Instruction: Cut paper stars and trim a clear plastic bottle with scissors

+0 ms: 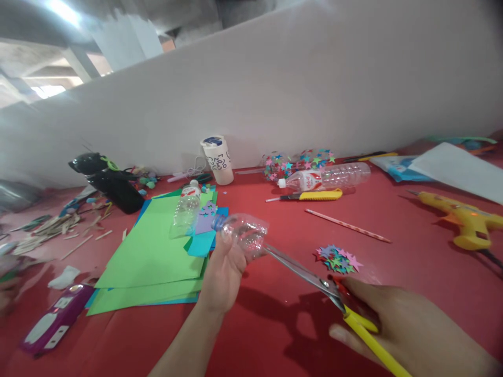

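My left hand (225, 272) is closed round the clear top part of a cut plastic bottle (249, 233), its blue-capped neck pointing left. In my right hand (408, 319) are scissors (302, 272) with yellow handles, the blades reaching left so that their tips meet the bottle's cut edge. The blades look nearly closed. On the red table just beyond the scissors lies a small pile of coloured foam stars (338, 259). Green paper sheets (157, 256) lie to the left of my left hand, with another clear bottle piece (186, 207) on them.
Behind are a white cup (218, 159), a whole bottle (334, 176), a yellow cutter (320, 195) and a pencil (348, 225). A yellow glue gun (463, 217) lies right. At left are a black bottle (113, 188), wooden sticks (51, 230) and a purple device (57, 319).
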A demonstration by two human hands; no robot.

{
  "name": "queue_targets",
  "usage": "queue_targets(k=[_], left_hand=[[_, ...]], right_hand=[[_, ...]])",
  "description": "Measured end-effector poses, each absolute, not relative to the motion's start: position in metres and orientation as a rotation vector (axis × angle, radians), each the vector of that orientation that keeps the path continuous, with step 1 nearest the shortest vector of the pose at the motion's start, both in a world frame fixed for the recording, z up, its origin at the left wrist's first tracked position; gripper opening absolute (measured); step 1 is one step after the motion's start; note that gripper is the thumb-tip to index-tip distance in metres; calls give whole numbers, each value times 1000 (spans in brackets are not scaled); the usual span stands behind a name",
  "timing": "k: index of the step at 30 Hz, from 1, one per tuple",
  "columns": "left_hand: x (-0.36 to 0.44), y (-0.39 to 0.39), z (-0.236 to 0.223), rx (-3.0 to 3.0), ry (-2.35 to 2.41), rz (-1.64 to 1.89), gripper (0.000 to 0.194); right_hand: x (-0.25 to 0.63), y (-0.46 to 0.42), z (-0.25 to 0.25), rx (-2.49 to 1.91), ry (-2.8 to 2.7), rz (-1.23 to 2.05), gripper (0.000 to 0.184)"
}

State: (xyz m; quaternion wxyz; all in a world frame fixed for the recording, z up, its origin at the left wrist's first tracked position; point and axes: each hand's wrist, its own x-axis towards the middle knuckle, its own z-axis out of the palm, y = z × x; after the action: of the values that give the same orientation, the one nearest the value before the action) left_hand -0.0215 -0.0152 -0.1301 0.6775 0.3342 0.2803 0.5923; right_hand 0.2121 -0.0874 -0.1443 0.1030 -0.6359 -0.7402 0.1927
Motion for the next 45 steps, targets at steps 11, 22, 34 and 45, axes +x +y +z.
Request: queue_targets(k=[11, 22, 34, 45], left_hand=[[-23, -16, -132, 739, 617, 1323, 43], [-18, -20, -132, 762, 705, 1316, 59], [-18, -22, -139, 793, 736, 1286, 64], [-16, -22, -136, 777, 753, 1293, 61]], right_hand=[[209, -88, -136, -1916, -2146, 582, 32], [208, -90, -140, -1922, -2128, 696, 28], [208, -87, -137, -1937, -2122, 803, 39], [207, -87, -136, -1946, -2180, 745, 36]])
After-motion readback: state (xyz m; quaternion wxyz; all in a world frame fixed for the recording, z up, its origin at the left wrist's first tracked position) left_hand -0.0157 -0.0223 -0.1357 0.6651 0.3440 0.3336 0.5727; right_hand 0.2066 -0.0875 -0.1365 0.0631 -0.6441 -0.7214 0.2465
